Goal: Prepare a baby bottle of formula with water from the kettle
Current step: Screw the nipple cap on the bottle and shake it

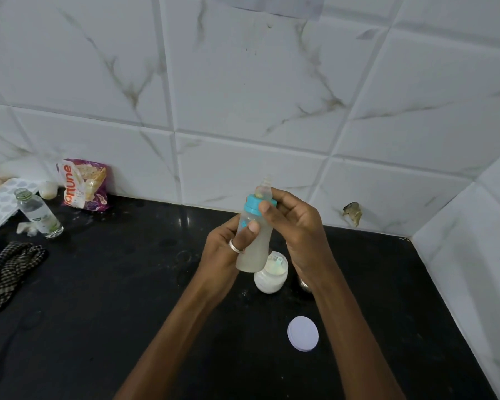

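Holding the bottle up, left hand grips its body, right hand pinches its blue ring; open jar just below, bare surface left.

Head-worn view, downward, near the countertop.

Baby bottle: translucent, cloudy whitish contents, turquoise collar. Countertop: black. Wall tiles: white, grey-brown marble veining. Cloth: black-and-white check. Packet: purple, orange lettering. Round lid: pale lilac-white
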